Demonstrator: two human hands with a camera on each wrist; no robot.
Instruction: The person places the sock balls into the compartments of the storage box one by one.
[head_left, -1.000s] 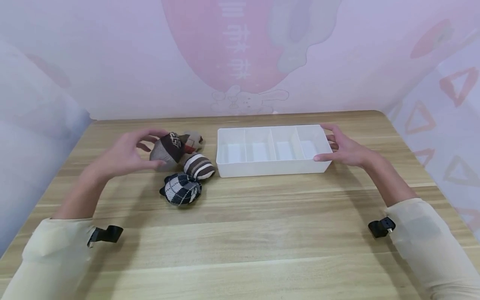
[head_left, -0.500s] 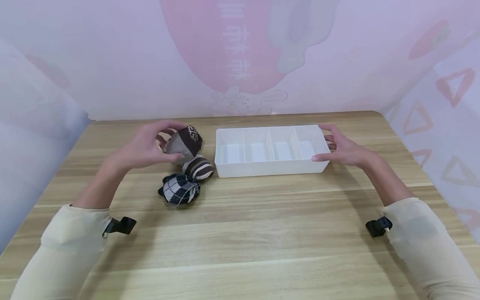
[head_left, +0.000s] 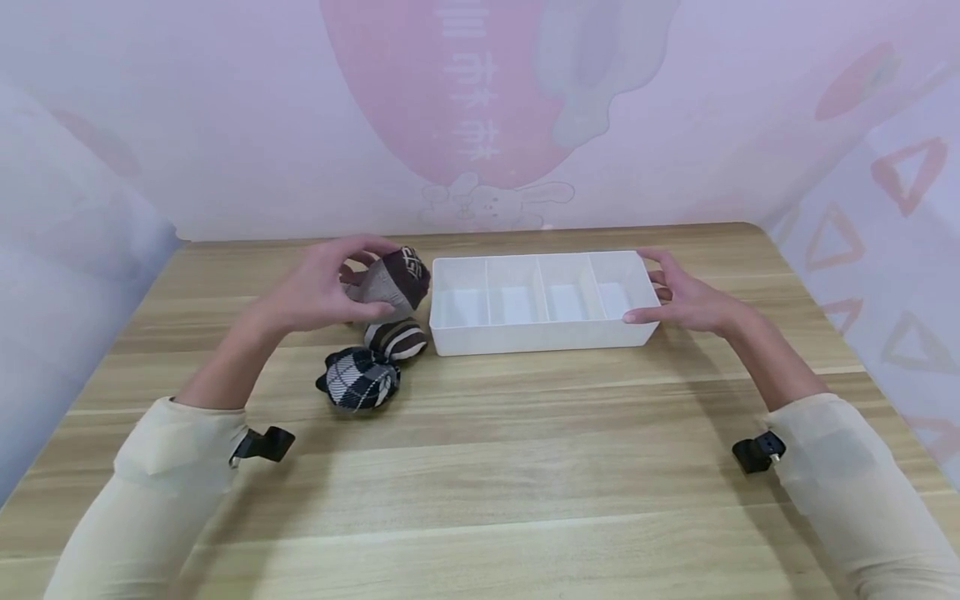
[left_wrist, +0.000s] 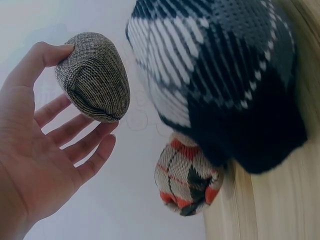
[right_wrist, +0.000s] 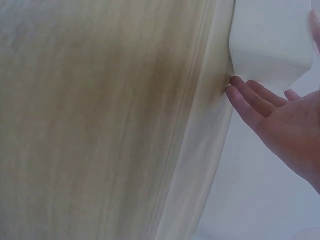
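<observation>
Now, sock ball to the tray

Your left hand [head_left: 318, 287] pinches the sock ball [head_left: 393, 282]; carry it toward 3 o'clock over the tray [head_left: 525, 337], which your right hand [head_left: 686, 300] steadies with relaxed fingers.

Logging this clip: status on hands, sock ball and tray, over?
Left hand holds brown sock ball lifted beside white tray. Right hand touches tray's right end. Compartments empty; nothing blocking.

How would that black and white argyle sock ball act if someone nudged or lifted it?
The argyle sock ball is knitted cloth, so it is probably soft, light and squashy. Its rounded shape might let it wobble, but loose cuff folds should stop it rolling far. It is unlikely to slip on the wooden table.
</observation>
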